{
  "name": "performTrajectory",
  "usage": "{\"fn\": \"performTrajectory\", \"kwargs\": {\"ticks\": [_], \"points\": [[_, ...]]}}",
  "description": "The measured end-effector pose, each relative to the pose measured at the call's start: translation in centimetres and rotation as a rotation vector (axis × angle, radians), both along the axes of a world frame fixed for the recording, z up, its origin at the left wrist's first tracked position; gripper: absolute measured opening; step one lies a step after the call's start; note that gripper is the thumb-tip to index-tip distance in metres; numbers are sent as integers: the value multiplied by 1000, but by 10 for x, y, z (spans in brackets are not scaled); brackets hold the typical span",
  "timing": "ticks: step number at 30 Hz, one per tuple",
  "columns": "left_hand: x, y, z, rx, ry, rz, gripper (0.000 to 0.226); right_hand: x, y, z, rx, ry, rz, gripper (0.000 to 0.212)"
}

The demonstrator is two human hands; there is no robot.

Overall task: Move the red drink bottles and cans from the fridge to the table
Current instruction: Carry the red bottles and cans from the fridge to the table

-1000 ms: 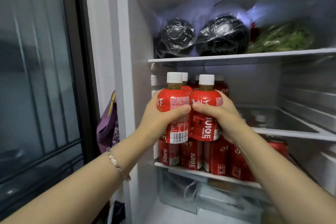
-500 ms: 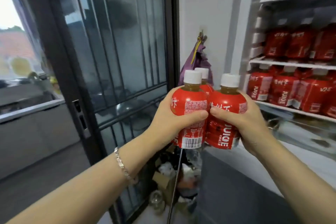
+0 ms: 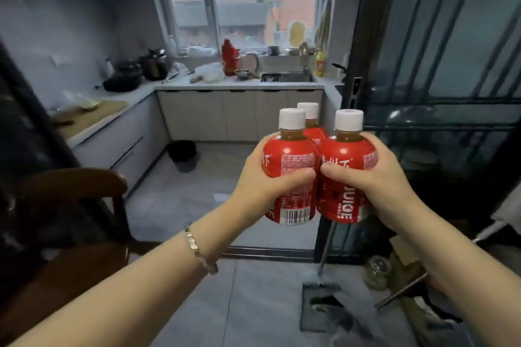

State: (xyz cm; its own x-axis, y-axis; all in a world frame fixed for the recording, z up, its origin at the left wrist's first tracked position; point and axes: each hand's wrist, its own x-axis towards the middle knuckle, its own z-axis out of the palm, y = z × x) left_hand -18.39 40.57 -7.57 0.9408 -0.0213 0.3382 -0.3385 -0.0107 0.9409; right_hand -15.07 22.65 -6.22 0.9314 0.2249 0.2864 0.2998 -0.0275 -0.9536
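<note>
Three red juice bottles with white caps are held upright and pressed together at chest height in front of me. My left hand (image 3: 265, 186) wraps the left bottle (image 3: 290, 158), whose barcode faces me. My right hand (image 3: 375, 183) wraps the right bottle (image 3: 348, 155), labelled JUICE. The third bottle (image 3: 311, 121) is squeezed behind the two, with only its cap and shoulder showing. The fridge and the table are out of view.
A dark wooden chair (image 3: 70, 189) stands at the left. A glass sliding door (image 3: 439, 65) with a dark frame is at the right. Ahead, a kitchen counter (image 3: 236, 84) holds pots and a sink. A dustpan (image 3: 321, 307) and clutter lie on the floor at lower right.
My view has turned left, away from the fridge, which has left the frame; the kitchen now lies ahead. Both hands still hold the same three bottles together.
</note>
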Motion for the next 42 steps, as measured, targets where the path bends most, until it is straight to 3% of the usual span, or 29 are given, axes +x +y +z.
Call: {"fn": "performTrajectory", "kwargs": {"ticks": [7, 11, 14, 17, 23, 26, 28, 32, 37, 42], "points": [[-140, 113, -27, -36, 39, 431, 91, -71, 142, -19, -60, 49, 447, 77], [-229, 171, -32, -38, 33, 636, 67, -127, 227, -25, -67, 78, 669, 72], [-312, 224, -38, -50, 19, 829, 82, -193, 305, -26, -103, 71, 843, 77], [-401, 279, -47, -104, 18, 981, 93, -274, 383, -28, -116, 58, 1003, 62], [-554, 376, -57, -119, 59, 1227, 87, -411, 521, -45, -141, 48, 1222, 56], [-618, 420, -61, -132, 85, 1323, 70, -469, 583, -52, -153, 69, 1327, 64], [-661, 459, -68, -148, 93, 1410, 71, -512, 637, -61, -159, 89, 1406, 71], [-709, 523, -80, -157, 109, 1484, 76, -561, 718, -76, -184, 104, 1494, 82], [-744, 615, -99, -185, 159, 1575, 97, -597, 827, -97, -203, 111, 1604, 76], [-779, 709, -98, -240, 202, 1634, 64, -636, 947, -98, -249, 89, 1733, 60]]}}
